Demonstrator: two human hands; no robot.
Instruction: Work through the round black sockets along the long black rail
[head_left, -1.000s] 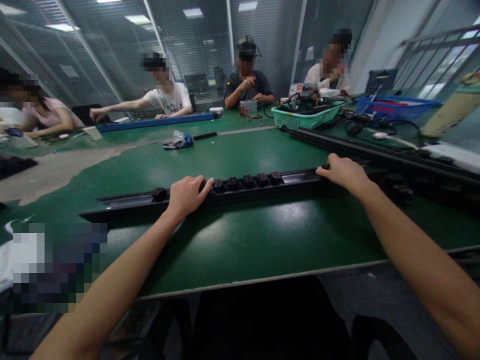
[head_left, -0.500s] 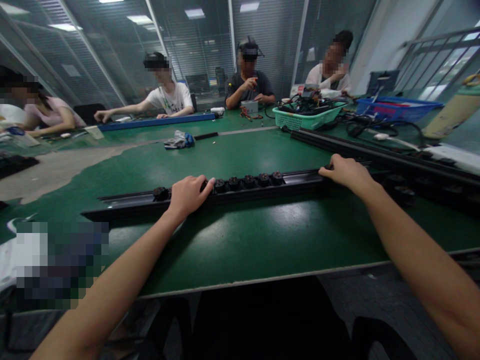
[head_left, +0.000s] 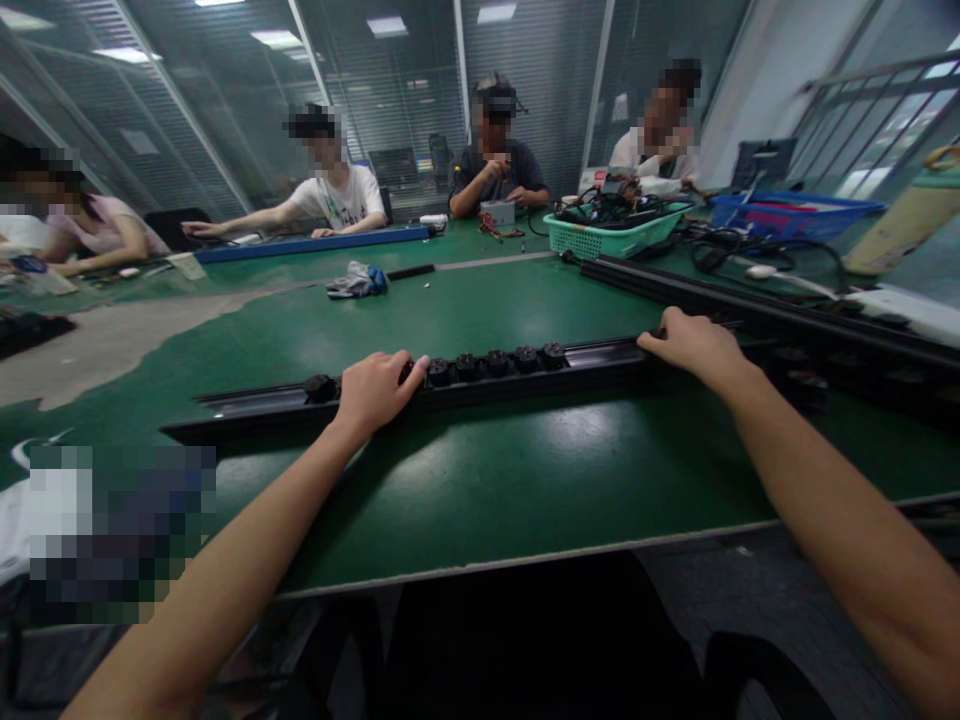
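Note:
A long black channel rail lies across the green table in front of me. Several round black socket modules sit in its trough in a row, with another round black module further left. My left hand is closed over the rail left of its middle, the thumb by the modules and covering part of the row. Near the rail's right end, my right hand grips it with curled fingers; whether a small part is also under the fingertips is hidden.
Another long black rail lies diagonally at the right. Beyond it stand a green basket of cables and a blue basket. A glove lies mid-table. Several people sit across, near a blue bar. A blurred-out object is at the near left.
My hands and the rail stay in place apart from a slight camera shift. Across the table, the person in white has moved an outstretched hand slightly left.

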